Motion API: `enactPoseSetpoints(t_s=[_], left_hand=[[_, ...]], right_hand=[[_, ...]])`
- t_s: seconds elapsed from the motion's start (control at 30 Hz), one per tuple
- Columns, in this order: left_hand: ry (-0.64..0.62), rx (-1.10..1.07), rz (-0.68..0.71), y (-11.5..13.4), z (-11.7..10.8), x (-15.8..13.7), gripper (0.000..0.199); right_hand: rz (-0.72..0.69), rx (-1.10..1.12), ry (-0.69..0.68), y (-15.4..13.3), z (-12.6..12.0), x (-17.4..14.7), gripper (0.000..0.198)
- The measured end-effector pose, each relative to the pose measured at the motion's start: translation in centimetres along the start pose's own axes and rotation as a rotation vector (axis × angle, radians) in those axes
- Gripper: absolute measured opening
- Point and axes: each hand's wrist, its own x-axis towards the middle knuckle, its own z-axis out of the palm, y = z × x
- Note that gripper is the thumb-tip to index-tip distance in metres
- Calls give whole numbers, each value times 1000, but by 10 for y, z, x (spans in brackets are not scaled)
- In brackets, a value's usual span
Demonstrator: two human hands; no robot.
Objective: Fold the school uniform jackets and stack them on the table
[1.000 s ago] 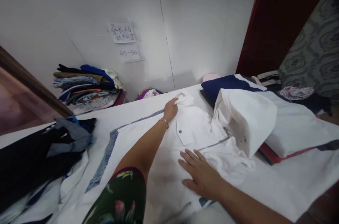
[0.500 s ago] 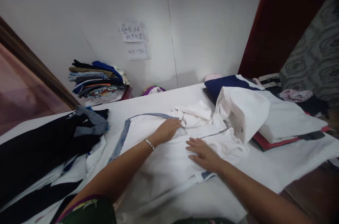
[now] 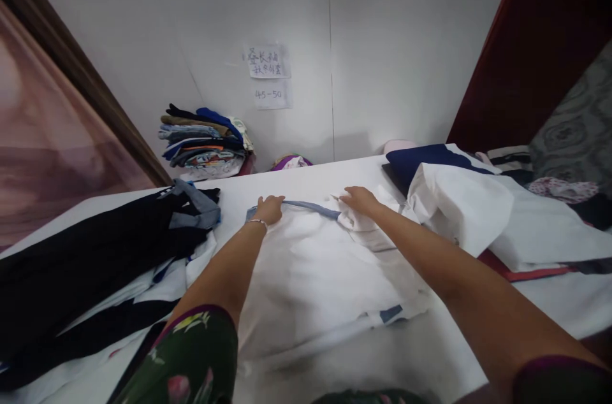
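Note:
A white garment [image 3: 315,270] with a blue-grey trimmed edge lies flat on the white table [image 3: 478,334] in front of me. My left hand [image 3: 270,208] grips the far edge of the garment at its left corner, by the blue-grey trim. My right hand [image 3: 358,199] grips the same far edge further right, where the white cloth is bunched. Both arms reach forward across the garment. A thin bracelet sits on my left wrist.
Dark clothes [image 3: 95,251] are heaped on the left of the table. A stack of folded clothes [image 3: 203,143] stands by the wall. White and navy folded items [image 3: 463,200] lie to the right. Two paper notes [image 3: 268,76] hang on the white wall.
Both hands have moved from the middle of the garment to its far edge. The bunched collar part now lies folded under the right hand, and the view has shifted right.

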Motion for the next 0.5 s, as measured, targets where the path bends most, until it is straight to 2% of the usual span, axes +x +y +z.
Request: enactPoseSetpoints(t_s=[0.1, 0.2, 0.27, 0.37, 0.47, 0.5], left_hand=[[2, 28, 6, -3, 1, 0, 56], [11, 48, 26, -6, -4, -5, 47], [17, 54, 45, -8, -11, -11, 40], [53, 56, 71, -12, -26, -27, 38], [164, 65, 129, -14, -38, -57, 38], [206, 69, 159, -13, -39, -71, 37]], right_hand=[[84, -21, -39, 8, 12, 13, 26], [154, 18, 20, 17, 6, 22, 18], [185, 79, 100, 20, -10, 29, 21], [229, 179, 257, 27, -50, 29, 33], [250, 369, 488, 44, -92, 3, 45], [231, 566, 626, 53, -102, -14, 44]])
